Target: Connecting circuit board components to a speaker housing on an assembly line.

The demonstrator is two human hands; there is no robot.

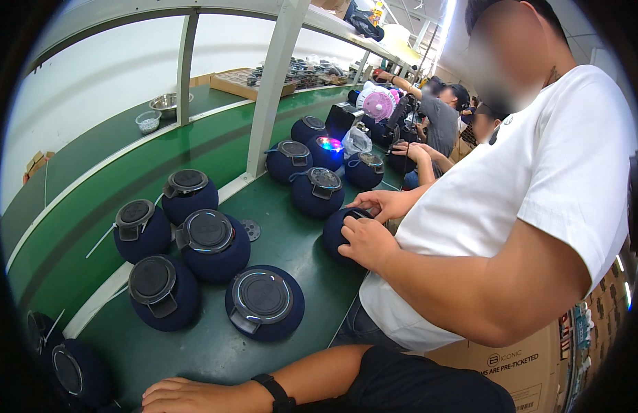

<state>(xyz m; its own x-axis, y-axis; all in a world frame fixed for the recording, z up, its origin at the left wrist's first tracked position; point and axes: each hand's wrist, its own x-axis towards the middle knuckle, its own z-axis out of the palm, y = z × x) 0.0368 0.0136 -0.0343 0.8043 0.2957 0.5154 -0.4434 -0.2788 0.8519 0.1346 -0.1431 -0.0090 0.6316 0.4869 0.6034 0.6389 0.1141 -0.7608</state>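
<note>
My right hand [195,396], with a black band on its wrist, lies low at the lower edge, fingers stretched out to the left. The frame cuts off part of it, and nothing shows in the visible fingers. My left hand is out of view. Nearest to my right hand is a dark blue round speaker [81,372] with a black top, at the lower left. Farther up stands another round speaker [265,303], its top disc and strap loop facing up. Several more like it, such as a speaker [164,292], cluster on the green bench [195,354].
A co-worker in a white shirt [470,227] sits at right, both hands on a speaker [336,237]. A perforated dark disc [250,230] lies among the speakers. Farther along are a lit speaker [327,153] and a pink fan [379,104]. A white post [274,82] rises from the bench.
</note>
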